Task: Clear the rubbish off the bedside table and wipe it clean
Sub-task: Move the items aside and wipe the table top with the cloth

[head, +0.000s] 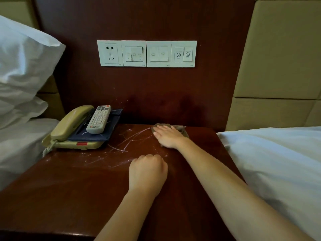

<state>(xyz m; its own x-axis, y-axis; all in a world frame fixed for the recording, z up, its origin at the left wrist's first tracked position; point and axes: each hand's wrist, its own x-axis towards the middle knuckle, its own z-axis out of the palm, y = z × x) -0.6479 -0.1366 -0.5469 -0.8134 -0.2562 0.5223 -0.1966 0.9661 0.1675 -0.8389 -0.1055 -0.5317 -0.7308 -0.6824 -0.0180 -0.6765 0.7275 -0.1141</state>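
Wall: dark red-brown wood panel (156, 20) before me
Wall plate: white socket and switches (146, 53)
Sides: tan padded headboards (278, 58)
Beds: white pillow (22, 66) at my left, white bedding (278, 157) at my right
Light: dim

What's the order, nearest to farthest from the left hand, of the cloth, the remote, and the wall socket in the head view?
From the left hand, a closed fist on the table:
1. Cloth, just beyond it to the right, under the right hand.
2. Remote, back left, lying on the phone.
3. Wall socket, up on the panel, far left of the switches.
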